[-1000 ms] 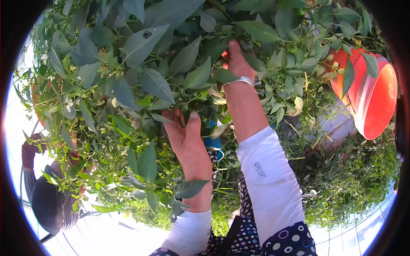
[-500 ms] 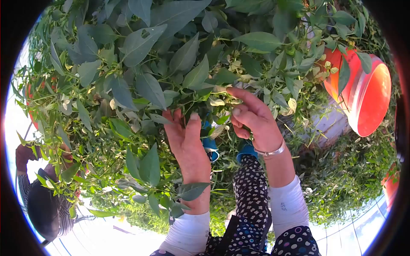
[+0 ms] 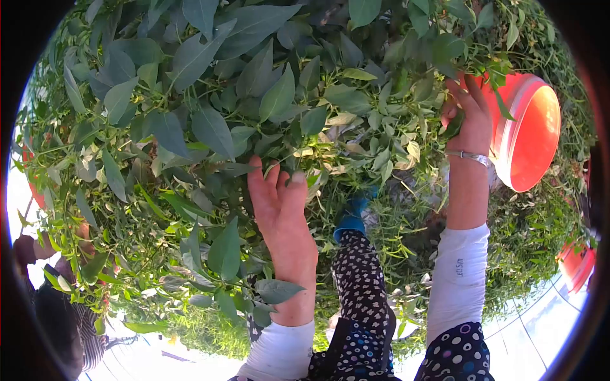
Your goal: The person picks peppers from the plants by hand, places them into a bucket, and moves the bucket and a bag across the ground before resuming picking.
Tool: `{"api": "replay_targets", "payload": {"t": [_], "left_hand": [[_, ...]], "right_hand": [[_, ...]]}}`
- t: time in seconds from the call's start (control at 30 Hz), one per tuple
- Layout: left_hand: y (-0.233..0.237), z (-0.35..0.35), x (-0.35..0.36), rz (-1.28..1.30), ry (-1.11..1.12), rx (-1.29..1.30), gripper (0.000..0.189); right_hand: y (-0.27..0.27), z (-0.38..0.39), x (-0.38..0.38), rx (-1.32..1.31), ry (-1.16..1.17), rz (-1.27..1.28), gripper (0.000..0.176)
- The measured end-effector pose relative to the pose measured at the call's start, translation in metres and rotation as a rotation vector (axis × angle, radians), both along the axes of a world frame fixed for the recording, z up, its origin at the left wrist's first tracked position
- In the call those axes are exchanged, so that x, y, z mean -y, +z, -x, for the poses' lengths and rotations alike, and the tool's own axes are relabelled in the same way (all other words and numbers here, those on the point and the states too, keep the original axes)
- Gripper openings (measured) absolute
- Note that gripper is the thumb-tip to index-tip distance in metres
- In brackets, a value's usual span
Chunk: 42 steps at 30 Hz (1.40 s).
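Observation:
My left hand (image 3: 279,206) is raised among the leaves of a bushy green plant (image 3: 222,127), its fingers stretched upward and apart. Leaves brush its fingertips, and nothing shows in its grasp. To the right, my right hand (image 3: 470,120) reaches up into foliage just beside an orange-red bucket (image 3: 528,136). Its fingers are curled, with something dark green at the palm that I cannot make out; leaves partly hide the fingertips. The bucket lies tilted, its mouth facing right. A metal bracelet (image 3: 469,156) circles the right wrist.
Below the hands show my dotted trouser leg (image 3: 359,273) and a blue boot (image 3: 351,222). Another person (image 3: 70,311) is at the lower left, partly behind leaves. A second red bucket (image 3: 575,263) stands at the right edge. Dense stems and leaves surround both arms.
My right hand has moved up and right, away from the left hand, to beside the bucket. My left hand stays nearly in place. The view has shifted slightly.

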<state>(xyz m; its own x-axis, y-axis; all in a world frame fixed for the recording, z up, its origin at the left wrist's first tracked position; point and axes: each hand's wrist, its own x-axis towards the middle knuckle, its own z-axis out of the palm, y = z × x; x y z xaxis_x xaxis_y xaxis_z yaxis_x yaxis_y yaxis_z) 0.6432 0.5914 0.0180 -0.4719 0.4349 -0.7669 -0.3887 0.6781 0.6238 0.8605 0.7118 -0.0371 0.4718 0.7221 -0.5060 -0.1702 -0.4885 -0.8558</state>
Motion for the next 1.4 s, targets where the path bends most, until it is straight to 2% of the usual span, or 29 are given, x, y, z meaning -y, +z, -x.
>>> {"api": "replay_targets", "payload": {"t": [0.13, 0.2, 0.23, 0.27, 0.33, 0.47, 0.53, 0.6, 0.67, 0.73, 0.77, 0.8, 0.83, 0.87, 0.9, 0.93, 1.0, 1.03, 1.07, 1.13, 1.2, 1.27, 1.3, 1.33, 1.4], "left_hand": [[0.008, -0.006, -0.004, 0.015, 0.032, 0.093, 0.073], [0.009, -0.007, -0.006, 0.002, 0.031, 0.128, 0.072], [0.010, -0.007, -0.006, 0.001, 0.014, 0.175, 0.071], [0.012, -0.006, -0.007, 0.001, -0.006, 0.222, 0.069], [0.015, -0.005, -0.010, 0.037, -0.019, 0.214, 0.069], [0.011, -0.007, -0.007, -0.008, -0.061, 0.262, 0.068], [0.005, -0.007, -0.004, -0.028, -0.112, 0.263, 0.068], [0.003, -0.006, -0.002, -0.093, -0.176, 0.287, 0.068], [0.004, -0.008, -0.005, -0.127, -0.135, 0.306, 0.071], [0.011, -0.008, -0.012, -0.175, -0.212, 0.223, 0.074], [0.010, -0.008, -0.015, -0.253, -0.197, 0.292, 0.079], [0.013, -0.008, -0.020, -0.265, -0.195, 0.287, 0.079], [0.017, -0.009, -0.026, -0.380, -0.127, 0.421, 0.082], [0.021, -0.009, -0.031, -0.494, -0.059, 0.555, 0.085], [0.024, -0.004, -0.032, -0.460, -0.052, 0.669, 0.089], [0.027, -0.006, -0.036, -0.473, -0.054, 0.665, 0.089], [0.033, -0.009, -0.045, -0.505, 0.019, 0.713, 0.087], [0.042, 0.002, -0.046, -0.464, -0.025, 0.864, 0.080], [0.045, 0.003, -0.047, -0.470, -0.023, 0.867, 0.080], [0.046, 0.001, -0.045, -0.316, -0.117, 0.793, 0.074], [0.044, -0.004, -0.038, -0.276, -0.157, 0.858, 0.068], [0.042, -0.008, -0.034, -0.152, -0.336, 0.919, 0.059], [0.049, -0.017, -0.032, -0.181, -0.221, 0.900, 0.050], [0.044, -0.029, -0.018, -0.176, -0.217, 0.904, 0.050], [0.025, -0.048, 0.014, -0.421, -0.383, 0.721, 0.038]], "right_hand": [[0.005, -0.027, 0.015, 0.111, 0.014, -0.037, 0.029], [0.004, -0.028, 0.033, -0.121, 0.050, 0.015, 0.025], [-0.002, -0.024, 0.038, -0.104, 0.182, 0.000, 0.024], [-0.011, -0.024, 0.038, -0.106, 0.181, 0.002, 0.024], [-0.036, -0.021, 0.024, 0.154, 0.514, 0.037, 0.020], [-0.058, 0.002, -0.034, 0.349, 0.710, 0.034, 0.024], [-0.055, 0.013, -0.053, 0.252, 0.913, 0.038, 0.027], [-0.042, 0.023, -0.065, 0.033, 1.156, 0.029, 0.029], [-0.024, 0.028, -0.072, -0.186, 1.279, -0.019, 0.033], [-0.007, 0.029, -0.074, -0.418, 1.256, -0.081, 0.036], [0.000, 0.030, -0.075, -0.676, 1.092, -0.016, 0.043], [0.007, 0.032, -0.077, -0.672, 1.100, -0.027, 0.043], [0.014, 0.033, -0.080, -0.909, 1.072, -0.055, 0.041], [0.020, 0.035, -0.080, -0.990, 1.043, -0.080, 0.042], [0.025, 0.037, -0.078, -1.047, 1.004, -0.089, 0.043], [0.028, 0.040, -0.075, -1.102, 0.961, -0.092, 0.044], [0.031, 0.042, -0.071, -1.186, 0.873, -0.080, 0.045], [0.032, 0.045, -0.068, -1.214, 0.835, -0.071, 0.046], [0.029, 0.046, -0.065, -1.237, 0.787, -0.057, 0.047], [0.026, 0.047, -0.058, -1.270, 0.709, -0.026, 0.049], [0.021, 0.046, -0.048, -1.296, 0.639, 0.006, 0.051], [0.017, 0.045, -0.035, -1.315, 0.572, 0.033, 0.053], [0.015, 0.044, -0.028, -1.331, 0.536, 0.046, 0.054], [0.012, 0.043, -0.021, -1.342, 0.499, 0.057, 0.055], [0.005, 0.043, -0.005, -1.367, 0.423, 0.077, 0.057]]}}
